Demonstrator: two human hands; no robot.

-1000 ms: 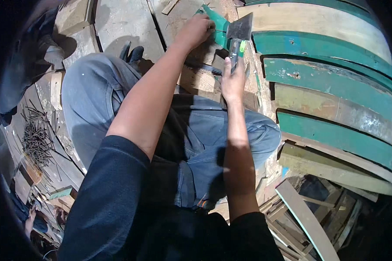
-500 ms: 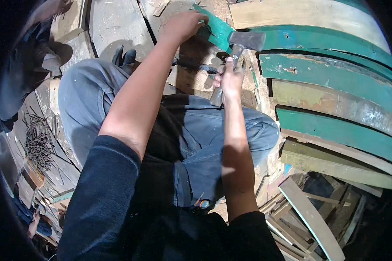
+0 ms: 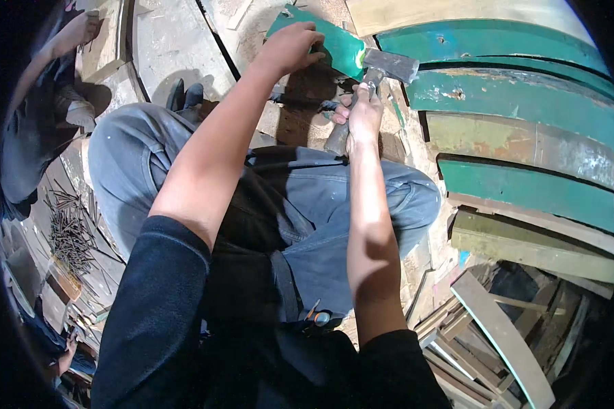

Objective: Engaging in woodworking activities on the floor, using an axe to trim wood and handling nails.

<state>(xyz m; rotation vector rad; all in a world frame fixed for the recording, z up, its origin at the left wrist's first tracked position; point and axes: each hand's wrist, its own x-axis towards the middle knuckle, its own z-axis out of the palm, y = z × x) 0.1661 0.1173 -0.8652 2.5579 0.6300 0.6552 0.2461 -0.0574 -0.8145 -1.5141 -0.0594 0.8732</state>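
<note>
My left hand [image 3: 293,46] rests over a green board [image 3: 341,48], fingers curled in against it; what they pinch, if anything, is too small to make out. My right hand [image 3: 358,112] grips the metal handle of a hatchet [image 3: 391,63], whose dark broad head lies sideways at the board's right end. Beneath them are dusty planks with sawdust and dark shadow. My bent legs [image 3: 136,143] are just below my hands.
Curved green and olive boards [image 3: 512,92] are laid in rows at right. Offcuts [image 3: 498,341] pile at lower right, loose nails [image 3: 71,238] at left. Another person's hand [image 3: 82,31] and leg [image 3: 37,157] are at upper left; a further person's hand [image 3: 68,347] shows lower left.
My left hand has moved left along with the green board. The hatchet's head has turned sideways and its handle has dropped lower. Another person's hand has come further into view at upper left.
</note>
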